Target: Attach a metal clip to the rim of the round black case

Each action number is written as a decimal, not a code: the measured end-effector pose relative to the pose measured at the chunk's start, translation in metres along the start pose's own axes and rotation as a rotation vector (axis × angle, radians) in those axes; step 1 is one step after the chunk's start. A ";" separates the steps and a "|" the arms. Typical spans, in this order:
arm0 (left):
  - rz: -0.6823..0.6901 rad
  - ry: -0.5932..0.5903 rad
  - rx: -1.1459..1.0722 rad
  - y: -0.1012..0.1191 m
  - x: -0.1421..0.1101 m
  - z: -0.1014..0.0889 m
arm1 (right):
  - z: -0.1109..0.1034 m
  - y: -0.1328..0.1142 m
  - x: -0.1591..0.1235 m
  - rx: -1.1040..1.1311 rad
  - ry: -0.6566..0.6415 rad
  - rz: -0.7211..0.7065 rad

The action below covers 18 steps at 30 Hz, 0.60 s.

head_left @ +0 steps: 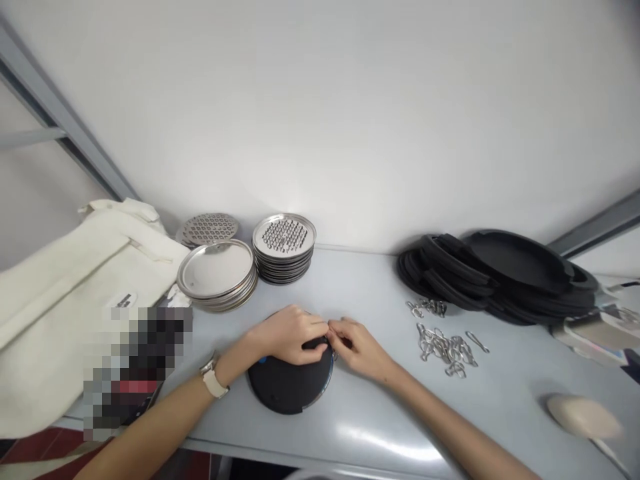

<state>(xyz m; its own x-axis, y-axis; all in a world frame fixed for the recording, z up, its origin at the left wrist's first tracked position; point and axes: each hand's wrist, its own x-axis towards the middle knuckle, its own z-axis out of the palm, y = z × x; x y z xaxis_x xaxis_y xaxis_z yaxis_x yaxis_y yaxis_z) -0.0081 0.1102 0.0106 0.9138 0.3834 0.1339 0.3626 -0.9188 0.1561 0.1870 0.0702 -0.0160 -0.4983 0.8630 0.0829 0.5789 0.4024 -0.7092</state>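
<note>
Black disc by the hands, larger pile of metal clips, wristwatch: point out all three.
Black disc [284, 385]: head view, on its dark upper face.
Larger pile of metal clips [443, 347]: head view, mid-pile.
Wristwatch [215, 383]: head view, on its pale strap.

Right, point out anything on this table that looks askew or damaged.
The black discs at right look askew: they overlap in an uneven heap, some tilted, while the rightmost metal stack sits fairly even. One clip lies just apart from the scattered clips. No damage is plain to see.
</note>
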 end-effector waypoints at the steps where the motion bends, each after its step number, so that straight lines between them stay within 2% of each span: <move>1: -0.002 0.005 0.004 0.000 0.000 0.001 | 0.000 0.000 0.000 -0.002 -0.001 0.005; 12: -0.001 0.110 0.060 -0.001 -0.002 0.004 | 0.001 0.000 0.001 0.014 0.035 0.006; 15: -0.025 0.183 0.028 -0.002 -0.001 0.000 | 0.003 0.003 0.001 0.018 0.053 -0.010; 18: -0.004 0.328 -0.156 0.013 0.001 -0.019 | 0.004 0.005 0.001 0.012 0.069 -0.033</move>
<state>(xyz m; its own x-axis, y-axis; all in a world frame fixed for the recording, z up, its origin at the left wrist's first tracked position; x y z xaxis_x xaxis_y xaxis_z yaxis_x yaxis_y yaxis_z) -0.0054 0.1001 0.0312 0.7957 0.4205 0.4359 0.3110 -0.9013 0.3017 0.1865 0.0716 -0.0220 -0.4714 0.8684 0.1539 0.5552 0.4278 -0.7133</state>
